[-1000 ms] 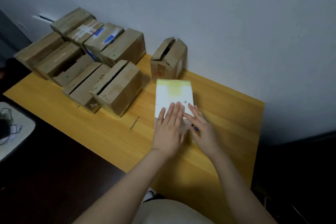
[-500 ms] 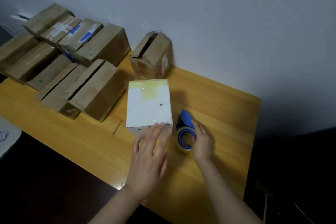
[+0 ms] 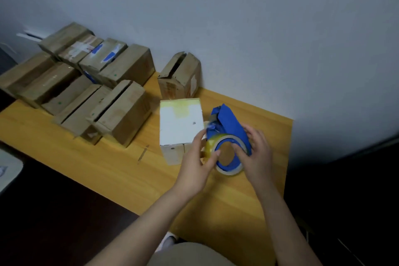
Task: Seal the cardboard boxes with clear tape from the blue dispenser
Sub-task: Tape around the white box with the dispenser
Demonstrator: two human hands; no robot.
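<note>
A white-topped cardboard box (image 3: 180, 122) stands in the middle of the yellow table (image 3: 112, 170), with yellowish tape across its far edge. Just right of it, lifted off the table, is the blue tape dispenser (image 3: 230, 127) with its roll of clear tape (image 3: 228, 153). My right hand (image 3: 258, 153) grips the dispenser from the right, thumb inside the roll's core. My left hand (image 3: 197, 162) pinches the roll's near left edge with thumb and fingers. A brown box (image 3: 180, 76) with its flaps parted stands by the wall behind the white one.
Several brown cardboard boxes (image 3: 82, 84) are packed together at the table's left back, some with open slits on top. A small strip of tape (image 3: 143, 153) lies on the wood left of the white box. The table's right edge drops to dark floor.
Both hands left the white box's top. The right hand took up the dispenser from the table and raised it; the left hand came over and now pinches the roll.
</note>
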